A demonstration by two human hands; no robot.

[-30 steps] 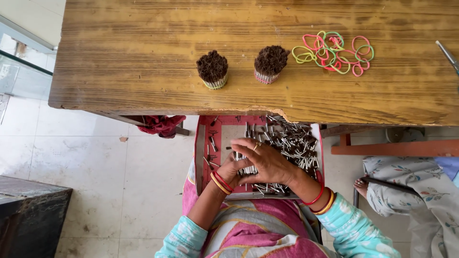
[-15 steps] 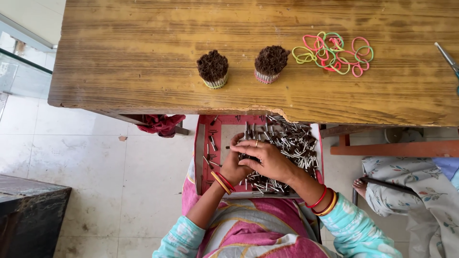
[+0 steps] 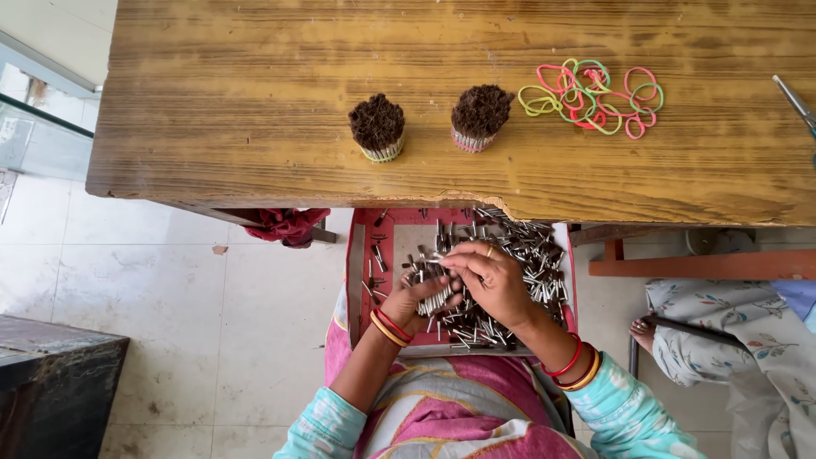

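Right hand lifted slightly, left hand grip closed on upright stick bundle, over tray.

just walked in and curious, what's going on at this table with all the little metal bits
A person sits at a wooden table with a red tray of small metal pins on their lap. The left hand holds a bunch of the pins, and the right hand is bringing more to it with its fingertips. Two finished-looking bundles with dark tops stand upright on the table, each bound at the base. A loose pile of coloured rubber bands lies to their right.
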